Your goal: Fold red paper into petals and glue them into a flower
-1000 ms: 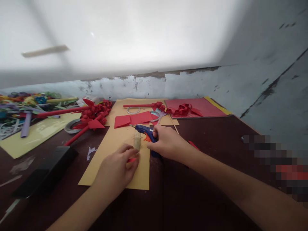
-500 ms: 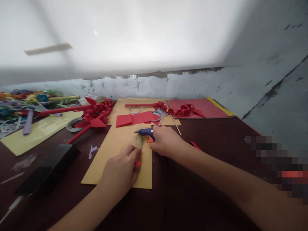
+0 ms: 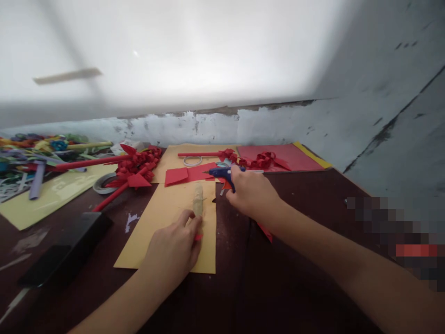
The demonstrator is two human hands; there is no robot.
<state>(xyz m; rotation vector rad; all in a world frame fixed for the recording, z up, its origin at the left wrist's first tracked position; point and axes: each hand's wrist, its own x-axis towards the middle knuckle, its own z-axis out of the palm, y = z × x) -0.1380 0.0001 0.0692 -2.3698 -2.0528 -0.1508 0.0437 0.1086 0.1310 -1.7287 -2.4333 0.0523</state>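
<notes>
My right hand [image 3: 255, 191] is wrapped round a blue glue gun [image 3: 219, 173] with an orange trigger. Its nozzle points left, over the red paper strips and beyond the end of a pale, flat stick-like piece [image 3: 198, 200]. That piece lies on a yellow-orange sheet [image 3: 163, 218]. My left hand [image 3: 174, 243] holds its near end between curled fingers, pressed down on the sheet. A bit of red paper [image 3: 198, 237] shows at these fingers; how it is attached is hidden.
Red paper flowers on rolled stems [image 3: 139, 164] lie left, beside a tape roll [image 3: 104, 184]. Folded red paper [image 3: 176, 176] and a red-covered packet [image 3: 285, 157] are further back. A dark box-shaped device [image 3: 66, 250] stands near left; colourful paper scraps [image 3: 45, 144] heap behind it.
The glue gun in my right hand has moved up, away and slightly right, off the pale piece. My left hand keeps its hold; the view has shifted slightly.
</notes>
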